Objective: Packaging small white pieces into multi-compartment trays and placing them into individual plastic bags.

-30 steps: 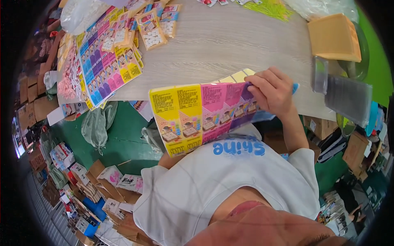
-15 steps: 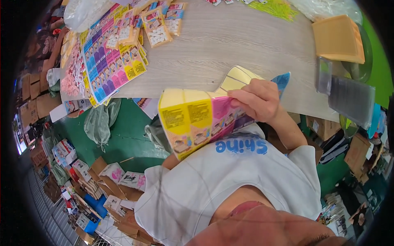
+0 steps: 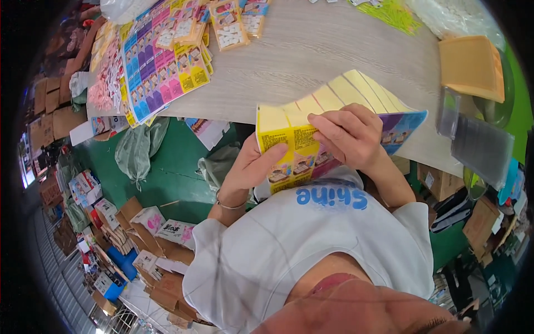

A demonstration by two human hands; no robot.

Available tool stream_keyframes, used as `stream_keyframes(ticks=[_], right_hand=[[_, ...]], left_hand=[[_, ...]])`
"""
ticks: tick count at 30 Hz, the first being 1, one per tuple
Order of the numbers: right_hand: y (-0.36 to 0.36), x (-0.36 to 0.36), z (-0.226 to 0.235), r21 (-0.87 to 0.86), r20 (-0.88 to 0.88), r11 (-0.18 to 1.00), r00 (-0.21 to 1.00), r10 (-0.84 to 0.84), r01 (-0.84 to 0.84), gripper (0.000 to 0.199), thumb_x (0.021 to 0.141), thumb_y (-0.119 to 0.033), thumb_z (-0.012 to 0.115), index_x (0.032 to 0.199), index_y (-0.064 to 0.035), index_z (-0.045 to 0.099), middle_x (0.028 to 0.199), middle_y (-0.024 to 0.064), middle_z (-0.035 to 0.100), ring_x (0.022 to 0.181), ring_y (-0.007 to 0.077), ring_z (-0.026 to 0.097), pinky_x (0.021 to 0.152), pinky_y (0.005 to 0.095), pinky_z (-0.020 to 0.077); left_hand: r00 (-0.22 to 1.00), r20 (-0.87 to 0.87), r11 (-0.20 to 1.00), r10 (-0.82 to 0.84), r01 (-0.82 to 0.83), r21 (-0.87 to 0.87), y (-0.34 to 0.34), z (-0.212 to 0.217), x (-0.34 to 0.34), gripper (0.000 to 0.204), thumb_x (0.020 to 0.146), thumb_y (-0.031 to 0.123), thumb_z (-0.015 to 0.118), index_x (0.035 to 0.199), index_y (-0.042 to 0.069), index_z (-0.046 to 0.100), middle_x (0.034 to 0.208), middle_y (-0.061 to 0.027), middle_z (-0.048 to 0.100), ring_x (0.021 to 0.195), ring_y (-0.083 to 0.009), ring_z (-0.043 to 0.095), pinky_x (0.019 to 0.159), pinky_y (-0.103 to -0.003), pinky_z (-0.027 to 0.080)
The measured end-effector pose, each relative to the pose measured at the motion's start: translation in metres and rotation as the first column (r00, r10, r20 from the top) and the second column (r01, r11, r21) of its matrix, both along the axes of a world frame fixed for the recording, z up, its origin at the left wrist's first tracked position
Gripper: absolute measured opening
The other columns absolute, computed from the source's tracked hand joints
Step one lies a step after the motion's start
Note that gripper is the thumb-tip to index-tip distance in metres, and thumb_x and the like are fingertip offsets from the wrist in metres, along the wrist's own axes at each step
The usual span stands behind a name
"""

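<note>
A large printed sheet (image 3: 297, 158), striped yellow, pink, purple and blue with a pale yellow back, is bent in front of my chest near the table's edge. My left hand (image 3: 253, 167) grips its left end, thumb lying over the yellow printed face and the other fingers hidden behind. Closed over the sheet's middle is my right hand (image 3: 351, 136), its fingers bent across the upper fold. The blue end sticks out past my right wrist. More sheets of the same kind (image 3: 161, 67) lie stacked on the table at the far left.
Small packs of white pieces (image 3: 228, 25) rest by the stacked sheets. On the table's right are a tan block-shaped stack (image 3: 470, 67) and clear plastic boxes (image 3: 481, 145). Bright green strips (image 3: 389, 15) lie at the back. Open cartons (image 3: 161, 239) stand on the floor to my left.
My left hand has come up from behind the sheet and now holds its left end. The sheet has shifted right and opened wider, showing more of its pale back.
</note>
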State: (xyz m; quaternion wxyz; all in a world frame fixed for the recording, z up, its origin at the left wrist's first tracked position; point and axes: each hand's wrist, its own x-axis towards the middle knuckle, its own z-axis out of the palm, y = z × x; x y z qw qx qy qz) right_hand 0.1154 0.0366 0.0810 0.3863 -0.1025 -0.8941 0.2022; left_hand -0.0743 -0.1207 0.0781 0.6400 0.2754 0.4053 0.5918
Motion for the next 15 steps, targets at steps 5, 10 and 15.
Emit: stream_keyframes(ticks=[5, 10, 15], right_hand=[[-0.001, -0.009, 0.002, 0.021, -0.046, 1.000, 0.999, 0.003, -0.002, 0.031, 0.078, -0.017, 0.079, 0.107, -0.0050, 0.074, 0.092, 0.0041, 0.070, 0.070, 0.0201, 0.062, 0.060, 0.0309, 0.0483], [0.000, -0.012, -0.008, -0.060, -0.060, 0.998, 0.998, 0.007, -0.011, 0.026, 0.077, -0.022, 0.080, 0.099, -0.0105, 0.073, 0.084, 0.0001, 0.067, 0.067, 0.0184, 0.060, 0.054, 0.0298, 0.0487], [-0.004, -0.013, -0.002, -0.129, 0.005, 0.991, 0.999, 0.033, -0.032, 0.021, 0.077, -0.021, 0.079, 0.094, -0.0126, 0.071, 0.076, -0.0007, 0.062, 0.065, 0.0178, 0.057, 0.052, 0.0307, 0.0477]], left_hand=[[0.964, -0.264, 0.994, 0.019, 0.010, 0.111, 0.010, -0.001, 0.002, 0.026, 0.098, 0.000, 0.061, 0.123, -0.003, 0.067, 0.113, -0.0075, 0.073, 0.104, -0.0121, 0.065, 0.090, -0.027, 0.052], [0.902, -0.385, 0.980, 0.195, -0.161, 0.118, 0.012, -0.001, 0.010, 0.021, 0.091, -0.001, 0.071, 0.112, -0.004, 0.073, 0.100, -0.0061, 0.076, 0.090, -0.0093, 0.067, 0.079, -0.024, 0.053], [0.821, -0.495, 0.959, 0.283, -0.229, 0.168, 0.013, 0.004, 0.013, 0.023, 0.088, -0.002, 0.075, 0.110, -0.004, 0.073, 0.101, -0.0084, 0.076, 0.089, -0.0095, 0.067, 0.077, -0.023, 0.052]])
